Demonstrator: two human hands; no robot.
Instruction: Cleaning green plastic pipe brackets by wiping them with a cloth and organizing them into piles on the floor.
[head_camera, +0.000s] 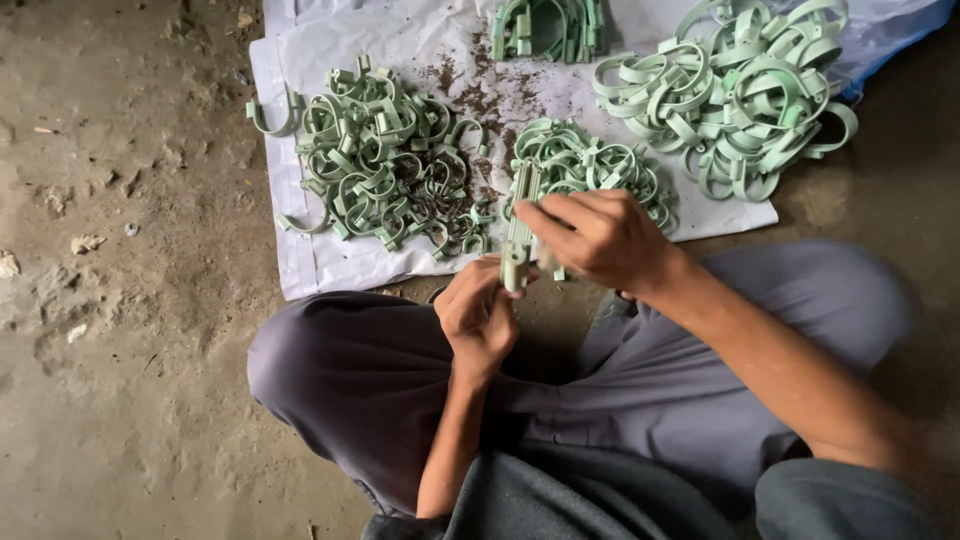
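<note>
1. The bare, dusty concrete floor carries everything; the person sits cross-legged on it in loose grey trousers, so the work lies within arm's reach ahead of the knees.
2. A white plastic sheet is spread on the floor, apparently to keep the parts off the dirt; dark crumbs are scattered across its middle.
3. On the sheet the parts lie sorted by kind: a heap of large pale green plastic ring clamps at far right, a heap of smaller green hooked clips at left, a smaller mound of curved green clips just beyond the hands, and a few darker green U-shaped pieces at the top edge.
4. The right hand is closed over the upper part of a stack of pale green plastic clips, fingers curled round it.
5. The left hand pinches the stack's lower end from below, so the stack stands upright between both hands, above the lap.
</note>
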